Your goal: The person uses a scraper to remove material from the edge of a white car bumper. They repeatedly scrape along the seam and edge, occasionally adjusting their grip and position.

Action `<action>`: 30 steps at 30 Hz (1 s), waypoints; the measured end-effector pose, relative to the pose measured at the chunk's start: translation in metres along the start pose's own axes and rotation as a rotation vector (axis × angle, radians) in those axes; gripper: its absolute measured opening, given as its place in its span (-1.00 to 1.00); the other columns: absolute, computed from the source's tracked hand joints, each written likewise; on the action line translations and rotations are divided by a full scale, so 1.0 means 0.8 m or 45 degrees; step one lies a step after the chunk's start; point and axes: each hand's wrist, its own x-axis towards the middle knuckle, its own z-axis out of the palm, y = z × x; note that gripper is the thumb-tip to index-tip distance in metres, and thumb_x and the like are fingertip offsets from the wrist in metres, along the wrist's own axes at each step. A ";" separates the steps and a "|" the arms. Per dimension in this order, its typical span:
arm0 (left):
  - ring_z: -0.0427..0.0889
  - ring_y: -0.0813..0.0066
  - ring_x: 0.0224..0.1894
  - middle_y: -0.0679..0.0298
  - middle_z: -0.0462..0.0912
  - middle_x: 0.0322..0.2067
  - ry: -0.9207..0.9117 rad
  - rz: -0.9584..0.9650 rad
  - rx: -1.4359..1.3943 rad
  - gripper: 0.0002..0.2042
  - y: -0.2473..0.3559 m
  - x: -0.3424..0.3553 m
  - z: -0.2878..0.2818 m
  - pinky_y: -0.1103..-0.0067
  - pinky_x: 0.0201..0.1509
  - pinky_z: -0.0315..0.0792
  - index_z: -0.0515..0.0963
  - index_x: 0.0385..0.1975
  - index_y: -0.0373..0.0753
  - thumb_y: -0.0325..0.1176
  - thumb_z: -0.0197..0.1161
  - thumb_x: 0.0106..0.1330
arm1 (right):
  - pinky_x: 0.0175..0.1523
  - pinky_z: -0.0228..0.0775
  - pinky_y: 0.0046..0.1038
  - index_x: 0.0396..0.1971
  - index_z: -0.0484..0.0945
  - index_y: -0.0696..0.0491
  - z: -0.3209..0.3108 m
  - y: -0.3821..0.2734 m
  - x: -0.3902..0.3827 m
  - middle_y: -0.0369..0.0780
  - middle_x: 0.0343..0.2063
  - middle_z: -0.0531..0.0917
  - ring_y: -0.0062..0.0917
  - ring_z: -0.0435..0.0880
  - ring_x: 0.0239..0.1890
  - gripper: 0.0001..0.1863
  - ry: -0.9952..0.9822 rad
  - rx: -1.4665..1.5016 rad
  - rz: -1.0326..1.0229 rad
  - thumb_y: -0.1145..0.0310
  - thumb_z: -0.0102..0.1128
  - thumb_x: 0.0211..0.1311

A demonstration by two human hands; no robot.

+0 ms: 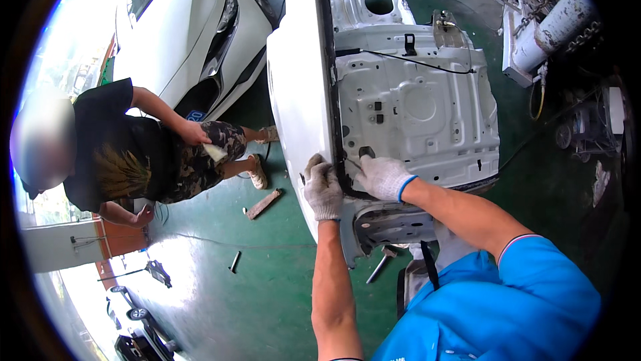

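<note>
A large white car body section (420, 104) stands in front of me, with a pale outer panel (297, 74) along its left side. A dark strip (327, 47) runs down the edge between the outer panel and the stamped inner sheet. My left hand (322, 189), in a light knit glove, has its fingers curled over this edge near the lower end. Close by on the right, my right hand (382, 177), in a matching glove with a blue cuff, reaches its fingertips to the dark strip. Its fingers are drawn together; whatever lies between them is hidden.
A person (133, 147) in dark clothes stands at the left, holding a pale item, beside a white car (180, 34). On the green floor lie a hammer (380, 265), a small rod-like tool (235, 262) and a wooden block (264, 204). A thick post (561, 24) with chains rises at upper right.
</note>
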 end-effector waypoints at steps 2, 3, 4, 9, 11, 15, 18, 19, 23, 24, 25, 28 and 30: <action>0.73 -0.03 0.05 -0.01 0.69 0.10 0.010 -0.006 0.000 -0.88 0.003 0.002 0.001 0.26 0.10 0.63 0.64 -0.16 -0.20 -0.49 0.31 0.34 | -0.01 0.62 0.03 -0.03 0.50 0.25 0.003 0.005 0.004 0.13 -0.25 0.76 0.07 0.77 -0.12 -0.55 0.083 0.028 0.015 0.10 0.05 0.48; 0.73 -0.02 0.06 -0.01 0.70 0.08 0.016 -0.001 -0.015 -0.87 0.004 0.003 0.001 0.26 0.10 0.62 0.64 -0.15 -0.19 -0.49 0.31 0.34 | -0.03 0.62 0.04 -0.07 0.49 0.23 0.004 0.004 0.010 0.12 -0.27 0.76 0.06 0.78 -0.16 -0.57 0.092 0.002 -0.006 0.09 0.03 0.49; 0.73 -0.02 0.06 -0.01 0.70 0.08 0.004 -0.009 -0.014 -0.87 0.003 -0.001 0.003 0.26 0.10 0.62 0.64 -0.16 -0.19 -0.49 0.32 0.33 | -0.04 0.61 0.05 -0.09 0.48 0.23 0.012 0.004 0.013 0.12 -0.30 0.75 0.07 0.78 -0.18 -0.57 0.108 -0.009 0.011 0.09 0.02 0.50; 0.73 -0.02 0.06 -0.01 0.70 0.09 0.025 -0.009 -0.045 -0.89 0.012 0.007 0.017 0.25 0.10 0.62 0.65 -0.20 -0.20 -0.49 0.33 0.31 | 0.05 0.60 0.02 -0.06 0.53 0.23 0.018 -0.004 0.027 0.17 -0.21 0.75 0.06 0.77 -0.07 -0.61 0.011 0.012 0.090 0.16 -0.01 0.48; 0.76 -0.01 0.01 0.00 0.71 0.08 0.046 -0.084 -0.026 -0.92 0.006 -0.004 0.003 0.25 0.09 0.64 0.65 -0.25 -0.23 -0.49 0.34 0.29 | 0.11 0.60 0.02 -0.04 0.58 0.23 0.013 -0.021 0.020 0.21 -0.13 0.74 0.07 0.77 0.00 -0.62 -0.045 0.067 0.168 0.24 -0.04 0.44; 0.75 0.03 0.01 0.01 0.74 0.02 0.016 -0.033 0.072 -0.90 -0.004 -0.002 0.014 0.31 0.10 0.61 0.64 -0.25 -0.27 -0.53 0.35 0.26 | -0.02 0.60 0.12 -0.09 0.57 0.22 0.045 0.006 0.037 0.21 -0.24 0.73 0.17 0.75 -0.16 -0.58 0.067 -0.177 -0.248 0.12 -0.02 0.49; 0.69 0.08 0.07 0.04 0.73 0.04 -0.030 -0.062 -0.089 -0.90 0.009 0.001 0.009 0.37 0.08 0.58 0.64 -0.24 -0.31 -0.56 0.34 0.28 | -0.03 0.67 0.00 -0.10 0.63 0.28 0.037 0.015 0.039 0.24 -0.13 0.73 0.06 0.79 -0.09 -0.63 0.114 -0.052 0.044 0.28 0.01 0.40; 0.69 0.09 0.07 0.03 0.72 0.06 -0.036 -0.164 -0.165 -0.90 -0.011 -0.011 0.002 0.37 0.09 0.58 0.64 -0.24 -0.32 -0.56 0.34 0.27 | -0.09 0.69 -0.02 -0.09 0.63 0.31 0.030 -0.010 0.036 0.23 -0.15 0.74 0.06 0.81 -0.17 -0.61 0.009 -0.053 0.029 0.30 -0.01 0.39; 0.72 0.08 0.06 -0.02 0.70 0.05 0.006 -0.069 -0.200 -0.88 0.004 0.001 0.020 0.38 0.13 0.59 0.64 -0.23 -0.33 -0.60 0.33 0.27 | -0.06 0.66 0.00 -0.11 0.61 0.30 0.043 0.028 0.061 0.20 -0.26 0.74 0.09 0.77 -0.20 -0.59 -0.084 -0.124 -0.171 0.23 -0.01 0.44; 0.74 0.02 0.03 -0.03 0.70 0.05 0.014 -0.048 -0.248 -0.88 0.011 0.003 0.025 0.37 0.11 0.61 0.64 -0.24 -0.29 -0.59 0.33 0.25 | -0.01 0.63 0.02 -0.11 0.59 0.28 0.042 0.029 0.054 0.21 -0.22 0.73 0.11 0.75 -0.14 -0.58 -0.060 -0.055 -0.049 0.18 0.00 0.46; 0.75 0.07 0.04 -0.01 0.71 0.05 0.006 -0.067 -0.203 -0.89 -0.005 -0.009 0.010 0.37 0.10 0.61 0.63 -0.25 -0.30 -0.59 0.33 0.26 | 0.03 0.60 0.04 -0.10 0.56 0.26 0.049 0.019 0.050 0.21 -0.19 0.72 0.14 0.72 -0.08 -0.57 -0.047 0.026 0.055 0.13 0.01 0.48; 0.75 0.16 0.02 0.00 0.71 0.05 -0.030 -0.209 -0.282 -0.91 -0.003 -0.002 0.003 0.40 0.11 0.60 0.63 -0.25 -0.35 -0.61 0.31 0.29 | 0.07 0.59 0.02 -0.02 0.56 0.30 0.023 -0.006 0.030 0.23 -0.18 0.72 0.15 0.72 -0.06 -0.48 -0.072 0.066 0.106 0.07 0.05 0.43; 0.71 0.18 0.06 0.00 0.69 0.07 -0.025 -0.221 -0.332 -0.89 -0.006 0.002 0.001 0.42 0.20 0.56 0.64 -0.22 -0.36 -0.62 0.30 0.30 | 0.08 0.60 0.01 0.03 0.56 0.31 0.006 -0.018 0.023 0.21 -0.20 0.73 0.15 0.73 -0.06 -0.46 -0.132 0.175 0.135 0.07 0.06 0.43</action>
